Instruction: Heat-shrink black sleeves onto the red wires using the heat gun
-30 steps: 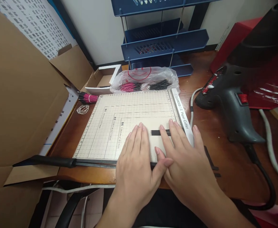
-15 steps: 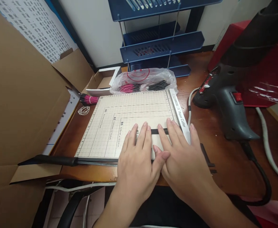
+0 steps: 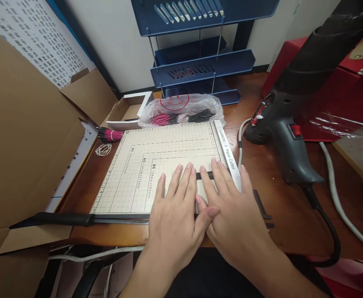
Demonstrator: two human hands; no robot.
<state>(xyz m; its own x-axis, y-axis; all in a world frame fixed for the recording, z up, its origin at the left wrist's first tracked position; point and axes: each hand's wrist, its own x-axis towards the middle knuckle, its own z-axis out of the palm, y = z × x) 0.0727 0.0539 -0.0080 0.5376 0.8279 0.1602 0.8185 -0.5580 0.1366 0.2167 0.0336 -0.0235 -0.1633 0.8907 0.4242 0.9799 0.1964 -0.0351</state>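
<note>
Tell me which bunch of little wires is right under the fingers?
The short black wire bundle lying flat on the cream gridded paper cutter board, between the fingertips of both hands. The pink bundle lies off the board; others sit in the clear plastic bag.

Two bare hands, left grip (image 3: 172, 221) and right grip (image 3: 235, 217), no gloves, rings or watch. Bare wrists and forearms, no sleeves in sight. Short, trimmed, unpainted nails. Dark clothing across the lap at the near edge.
</note>
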